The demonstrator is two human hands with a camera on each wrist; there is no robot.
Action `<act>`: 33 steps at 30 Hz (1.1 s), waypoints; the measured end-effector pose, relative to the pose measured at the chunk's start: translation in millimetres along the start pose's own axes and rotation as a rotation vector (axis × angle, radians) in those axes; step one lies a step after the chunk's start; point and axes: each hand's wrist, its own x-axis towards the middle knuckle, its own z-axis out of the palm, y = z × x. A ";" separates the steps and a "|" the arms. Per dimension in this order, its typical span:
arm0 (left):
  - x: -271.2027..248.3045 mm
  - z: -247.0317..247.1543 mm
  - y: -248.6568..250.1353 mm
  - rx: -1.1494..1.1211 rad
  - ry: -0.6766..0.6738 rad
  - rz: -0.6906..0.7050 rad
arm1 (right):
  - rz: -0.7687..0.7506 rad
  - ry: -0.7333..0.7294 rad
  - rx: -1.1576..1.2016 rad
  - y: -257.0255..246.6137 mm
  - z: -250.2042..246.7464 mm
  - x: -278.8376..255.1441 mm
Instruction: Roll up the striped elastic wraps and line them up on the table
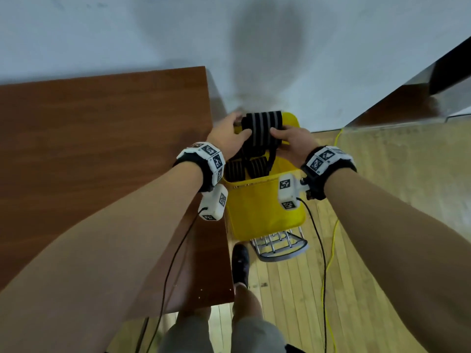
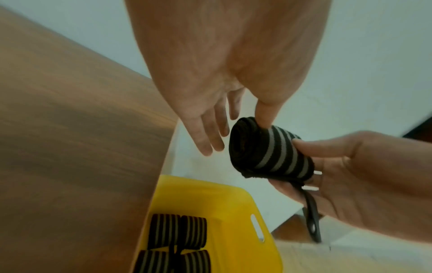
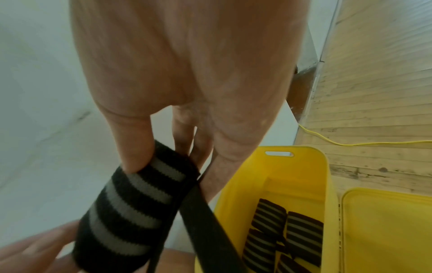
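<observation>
A black wrap with grey stripes [image 1: 262,126], mostly rolled, hangs in the air over the yellow bin [image 1: 262,207]. My right hand [image 1: 285,137] grips the roll [image 2: 268,149], thumb on top and fingers underneath. A plain black strap tail [image 2: 311,212] hangs down from it. My left hand [image 1: 240,126] is at the roll's left end with straight fingers, and only its thumb tip touches the roll. Several rolled striped wraps [image 1: 244,169] lie in the bottom of the bin [image 3: 264,175]. In the right wrist view the roll [image 3: 131,208] fills the lower left.
The brown wooden table [image 1: 102,149] is to the left, its right edge against the bin. The bin sits on a metal rack [image 1: 280,245] on the plank floor. A yellow cable [image 1: 331,250] runs along the floor. A second yellow container [image 3: 385,230] stands right of the bin.
</observation>
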 end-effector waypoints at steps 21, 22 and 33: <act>99.1 56.6 -2.3 0.557 -0.140 0.074 | 0.089 0.313 -0.268 30.7 -52.0 157.8; 98.7 63.5 -11.2 0.597 -0.162 0.058 | 0.098 0.324 -0.299 36.5 -51.8 163.9; 125.9 87.3 -34.9 0.680 -0.276 -0.024 | 0.284 0.452 -0.340 77.7 -49.1 225.2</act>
